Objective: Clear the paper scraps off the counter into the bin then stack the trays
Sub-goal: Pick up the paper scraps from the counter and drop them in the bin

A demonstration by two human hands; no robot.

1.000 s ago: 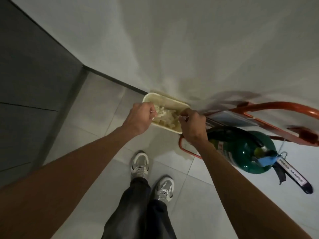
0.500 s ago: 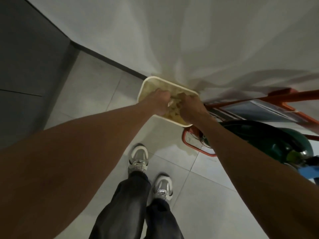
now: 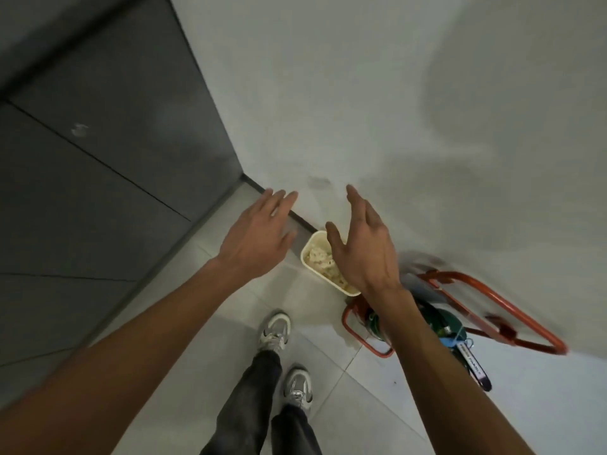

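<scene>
- Setting: a pale tiled floor (image 3: 203, 323) meets a white wall (image 3: 328, 93); dark grey panelling (image 3: 98, 159) closes off the left side.
- Bin (image 3: 312, 272): cream, rectangular, open-topped. It stands on the floor at the foot of the wall, and its right part is hidden behind the right hand.
- Paper scraps (image 3: 320, 257): pale pieces heaped inside the bin.
- Left hand (image 3: 259, 238): raised to the left of the bin and apart from it, back of the hand up, fingers straight and close together. It holds nothing.
- Right hand (image 3: 364, 247): raised over the bin, fingers extended, thumb spread wide. It holds nothing, and no contact with the bin shows.
- Orange tubular frame (image 3: 492, 300): on the floor just right of the bin, blurred.
- Green cylinder (image 3: 440, 320): lies at the frame, partly covered by the right forearm. Its tag cannot be read.
- Feet: two grey-and-white trainers (image 3: 274, 330) below dark trousers (image 3: 249, 405), on the tiles near the bin.
</scene>
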